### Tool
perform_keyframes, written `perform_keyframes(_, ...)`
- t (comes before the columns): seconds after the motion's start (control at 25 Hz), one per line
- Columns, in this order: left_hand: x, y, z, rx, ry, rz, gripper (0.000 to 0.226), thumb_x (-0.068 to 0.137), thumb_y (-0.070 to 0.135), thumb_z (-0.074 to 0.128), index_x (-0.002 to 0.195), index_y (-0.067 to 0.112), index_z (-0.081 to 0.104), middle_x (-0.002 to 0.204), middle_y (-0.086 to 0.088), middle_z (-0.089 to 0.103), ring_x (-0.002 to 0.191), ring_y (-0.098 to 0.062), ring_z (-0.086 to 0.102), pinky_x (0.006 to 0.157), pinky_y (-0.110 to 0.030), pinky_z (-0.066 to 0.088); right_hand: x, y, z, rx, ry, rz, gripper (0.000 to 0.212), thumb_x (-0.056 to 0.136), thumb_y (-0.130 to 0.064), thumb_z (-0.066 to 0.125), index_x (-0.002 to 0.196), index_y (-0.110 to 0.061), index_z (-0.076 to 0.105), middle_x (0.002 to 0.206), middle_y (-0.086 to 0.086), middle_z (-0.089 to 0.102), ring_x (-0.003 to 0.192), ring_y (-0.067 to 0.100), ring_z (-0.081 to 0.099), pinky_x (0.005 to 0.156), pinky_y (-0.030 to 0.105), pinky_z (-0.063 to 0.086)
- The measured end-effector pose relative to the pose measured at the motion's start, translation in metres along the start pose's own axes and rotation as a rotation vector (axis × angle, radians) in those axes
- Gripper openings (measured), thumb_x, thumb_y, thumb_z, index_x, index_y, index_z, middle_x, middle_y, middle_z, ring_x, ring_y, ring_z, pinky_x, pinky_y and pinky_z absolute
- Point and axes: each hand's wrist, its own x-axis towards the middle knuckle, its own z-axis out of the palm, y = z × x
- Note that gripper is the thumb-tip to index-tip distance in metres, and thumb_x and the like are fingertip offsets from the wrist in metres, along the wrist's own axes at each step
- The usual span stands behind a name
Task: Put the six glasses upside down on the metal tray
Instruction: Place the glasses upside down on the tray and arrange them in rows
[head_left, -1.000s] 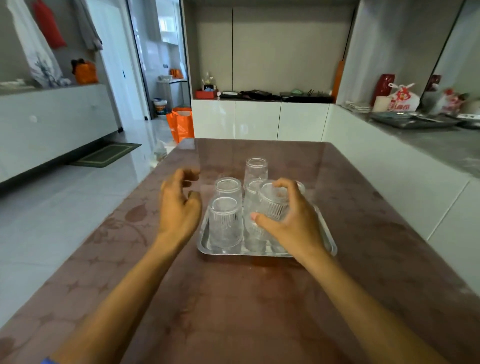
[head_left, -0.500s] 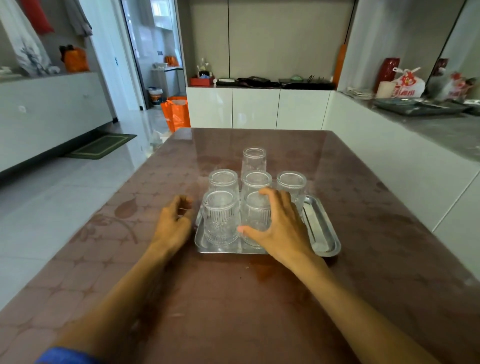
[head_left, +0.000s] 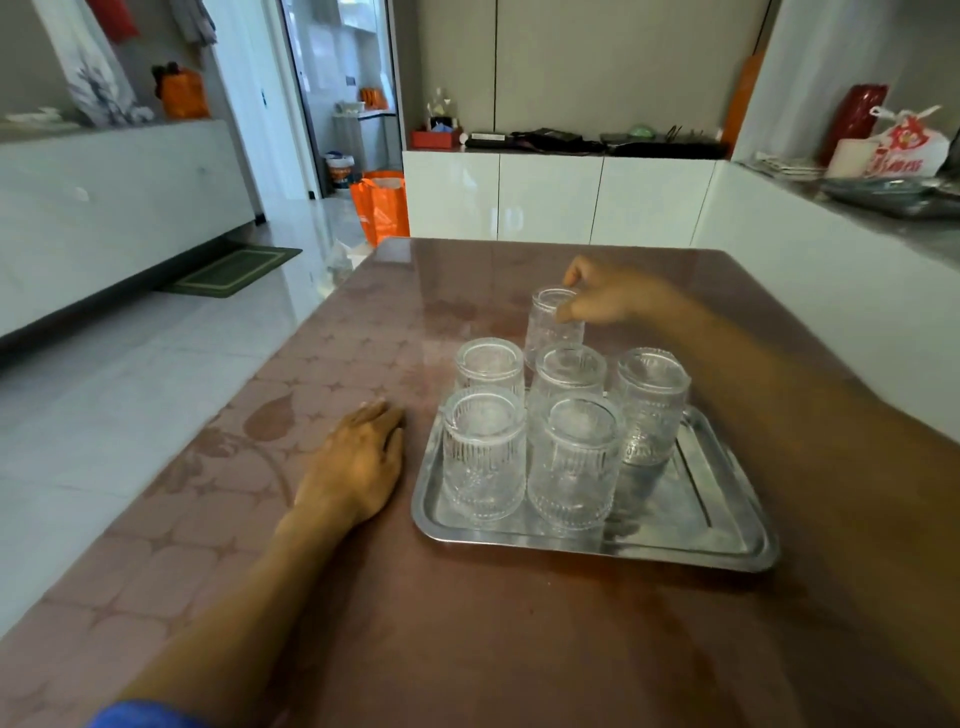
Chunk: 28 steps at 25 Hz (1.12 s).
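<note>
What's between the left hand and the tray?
Nothing: in the head view, only a bare strip of table separates the left hand, flat on it, from the tray.

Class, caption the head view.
Right hand grips sixth ribbed clear glass beyond five inverted on rectangular metal tray.

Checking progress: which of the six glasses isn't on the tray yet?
The far glass behind the tray, pinched at its top by the right hand. The other five stand upside down on the tray.
</note>
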Motion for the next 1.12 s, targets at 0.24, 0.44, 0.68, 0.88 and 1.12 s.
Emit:
perform_keyframes(0.24,0.003,0.001,0.001,-0.014,0.076,0.017,0.038,0.1,0.024,0.044,0.131,0.01,0.06,0.143,-0.013,0.058,0.133,-0.031,0.049,0.112,-0.041,0.037,0.044,0.003,0.031,0.077,0.032,0.043,0.059,0.084,-0.031,0.073,0.128,-0.009,0.04,0.126,0.014,0.057,0.11,0.03,0.056,0.079,0.035,0.045)
perform_keyframes(0.44,0.002,0.0,-0.001,-0.019,0.06,0.005,0.04,0.099,0.025,0.047,0.134,0.01,0.058,0.144,-0.014,0.057,0.134,-0.033,0.049,0.113,-0.043,0.036,0.02,0.002,0.001,0.247,0.274,0.035,0.052,0.083,-0.03,0.07,0.126,-0.021,0.042,0.126,0.011,0.052,0.109,0.031,0.056,0.08,0.039,0.05)
perform_keyframes(0.68,-0.006,0.016,-0.016,-0.042,0.058,0.036,0.028,0.095,0.017,0.048,0.113,0.008,0.068,0.12,-0.016,0.069,0.105,-0.035,0.063,0.093,-0.046,0.052,-0.107,0.025,-0.079,0.514,0.651,-0.097,0.054,0.06,-0.056,0.074,0.108,-0.035,0.061,0.108,-0.006,0.064,0.096,0.02,0.066,0.076,0.043,0.058)
perform_keyframes(0.88,-0.024,0.03,-0.027,-0.326,0.119,-0.102,0.023,0.092,0.012,0.059,0.113,0.011,0.07,0.112,-0.013,0.073,0.091,-0.027,0.067,0.084,-0.036,0.053,-0.203,0.042,-0.043,0.42,0.554,-0.065,0.052,0.06,-0.061,0.074,0.105,-0.038,0.063,0.099,-0.015,0.065,0.084,0.006,0.065,0.059,0.029,0.057)
perform_keyframes(1.12,-0.046,0.054,-0.033,-0.616,-0.012,-0.062,0.011,0.09,0.007,0.065,0.086,0.015,0.072,0.083,-0.013,0.073,0.075,-0.027,0.067,0.076,-0.042,0.058,-0.205,0.053,0.037,0.369,0.469,0.063,0.038,0.068,-0.045,0.082,0.097,-0.034,0.059,0.1,-0.006,0.068,0.073,0.015,0.062,0.062,0.028,0.047)
